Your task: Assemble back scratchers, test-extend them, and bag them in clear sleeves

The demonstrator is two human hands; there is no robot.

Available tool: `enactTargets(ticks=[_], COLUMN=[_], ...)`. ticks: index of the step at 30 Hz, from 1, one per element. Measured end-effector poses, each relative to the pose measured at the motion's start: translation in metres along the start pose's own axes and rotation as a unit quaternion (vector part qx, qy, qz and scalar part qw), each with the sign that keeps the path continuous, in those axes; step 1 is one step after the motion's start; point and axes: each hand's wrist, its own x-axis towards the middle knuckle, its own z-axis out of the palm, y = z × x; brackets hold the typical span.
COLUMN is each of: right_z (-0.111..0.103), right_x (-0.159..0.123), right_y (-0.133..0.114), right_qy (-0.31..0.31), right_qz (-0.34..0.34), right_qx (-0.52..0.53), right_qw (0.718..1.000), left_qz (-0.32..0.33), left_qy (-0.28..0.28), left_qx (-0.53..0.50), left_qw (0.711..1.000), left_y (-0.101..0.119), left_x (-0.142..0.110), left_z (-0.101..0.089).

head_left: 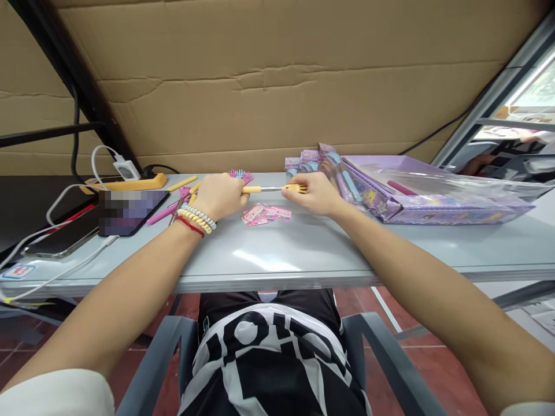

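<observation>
A yellow telescoping back scratcher (252, 189) is stretched level between my two hands, its thin metal rod showing in the gap. My left hand (220, 195) is closed around the handle. The fingers of my right hand (315, 195) pinch the yellow hand-shaped head. Below them on the table lie several small pink printed cards (265, 214). Pink and blue hand-shaped heads (241, 174) rest just behind my left hand. Beside that wrist are a pink handle (161, 214), a pink hand-shaped head (185, 193) and a yellow handle (182, 184), partly hidden by my hand.
Bagged back scratchers (344, 176) lie right of my right hand, against an open purple box (433, 212) with clear plastic over it. Two phones (134, 214), white cables and a yellow power strip (150, 182) occupy the left. A cardboard wall (277, 115) stands behind the table (277, 254).
</observation>
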Motion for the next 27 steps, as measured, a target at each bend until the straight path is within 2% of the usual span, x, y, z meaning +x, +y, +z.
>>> enactTargets(ticks=[6, 13, 19, 27], right_z=[-0.006, -0.008, -0.012, -0.013], right_x=[0.002, 0.002, 0.002, 0.002], right_y=[0.008, 0.009, 0.006, 0.008], right_qy=[-0.07, -0.106, -0.155, -0.156], right_qz=[-0.004, -0.014, 0.003, 0.001], right_qx=[-0.06, -0.088, -0.14, -0.162], right_qw=[0.996, 0.99, 0.978, 0.974], left_qz=[0.039, 0.066, 0.075, 0.097], left_qy=[0.014, 0.027, -0.01, 0.003], left_qx=[-0.008, -0.039, -0.067, -0.118], left_qw=[0.999, 0.997, 0.995, 0.988], left_y=[-0.004, -0.014, -0.015, -0.017], left_x=[0.003, 0.005, 0.005, 0.006], left_z=[0.008, 0.009, 0.009, 0.01])
